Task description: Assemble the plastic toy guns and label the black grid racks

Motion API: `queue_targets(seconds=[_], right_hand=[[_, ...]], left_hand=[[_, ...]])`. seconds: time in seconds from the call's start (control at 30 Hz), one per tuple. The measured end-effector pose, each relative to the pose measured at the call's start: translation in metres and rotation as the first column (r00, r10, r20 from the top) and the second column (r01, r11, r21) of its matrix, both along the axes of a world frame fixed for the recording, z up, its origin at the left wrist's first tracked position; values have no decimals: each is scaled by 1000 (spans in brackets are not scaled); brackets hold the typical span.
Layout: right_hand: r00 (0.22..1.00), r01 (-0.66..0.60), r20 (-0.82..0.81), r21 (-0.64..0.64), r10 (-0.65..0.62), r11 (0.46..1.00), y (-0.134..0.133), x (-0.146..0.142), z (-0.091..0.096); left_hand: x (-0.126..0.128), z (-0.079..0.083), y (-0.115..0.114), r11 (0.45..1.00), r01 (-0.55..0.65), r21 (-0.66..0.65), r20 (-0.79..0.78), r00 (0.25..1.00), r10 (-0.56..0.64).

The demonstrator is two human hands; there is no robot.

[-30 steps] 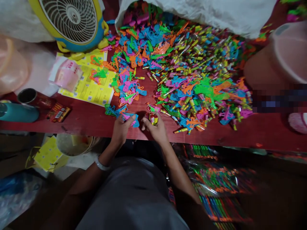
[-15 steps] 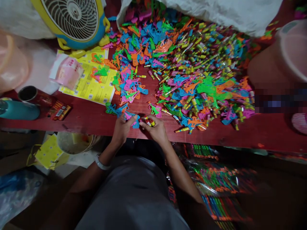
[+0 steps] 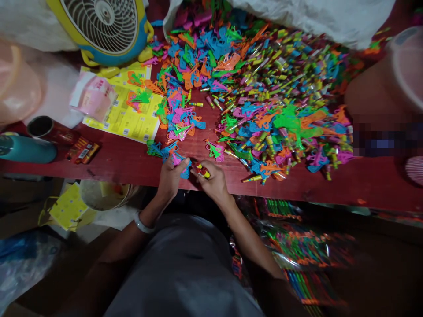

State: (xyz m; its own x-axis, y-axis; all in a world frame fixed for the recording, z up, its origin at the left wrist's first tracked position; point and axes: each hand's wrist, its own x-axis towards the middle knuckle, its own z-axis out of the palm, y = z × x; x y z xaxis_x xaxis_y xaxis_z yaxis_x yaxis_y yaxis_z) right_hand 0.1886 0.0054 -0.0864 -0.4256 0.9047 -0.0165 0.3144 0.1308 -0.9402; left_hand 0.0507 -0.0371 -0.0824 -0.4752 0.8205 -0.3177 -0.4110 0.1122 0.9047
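My left hand [image 3: 169,177], near the table's front edge, is closed on small flat plastic pieces, a blue one with a lattice end [image 3: 186,171] and a pink one [image 3: 176,160]. Close beside it, my right hand [image 3: 214,181] pinches a few short tubes [image 3: 202,171] with yellow and red on them; their far ends lie near the blue piece. Whether they touch is hard to see. Just beyond the right hand lies a small green and pink plastic cluster [image 3: 214,150]. More blue and green pieces [image 3: 158,149] rest beyond the left hand.
A large heap of coloured plastic pieces and small tubes [image 3: 277,88] spreads over the red table [image 3: 125,165]. Around it are a fan [image 3: 105,26], yellow printed sheets [image 3: 132,127], a pink packet [image 3: 94,97], a teal bottle [image 3: 29,149] and a pink bucket [image 3: 370,88].
My right hand has turned slightly, and the tubes in it now tilt differently, with the yellow one pointing toward the left hand. The left hand keeps its hold. The view has shifted slightly.
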Motion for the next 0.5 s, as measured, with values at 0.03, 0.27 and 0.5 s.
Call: queue_targets(seconds=[0.03, 0.27, 0.5], right_hand=[[999, -45, 13, 38, 45, 998, -1, 1, -2], [995, -38, 96, 227, 16, 973, 26, 27, 5], [733, 477, -60, 756, -678, 449, 96, 81, 45]], left_hand=[[1, -2, -1, 1000, -2, 5, 8, 1000, 2], [-16, 2, 4, 969, 242, -47, -220, 944, -246], [-81, -22, 13, 956, -52, -289, -872, 428, -240]])
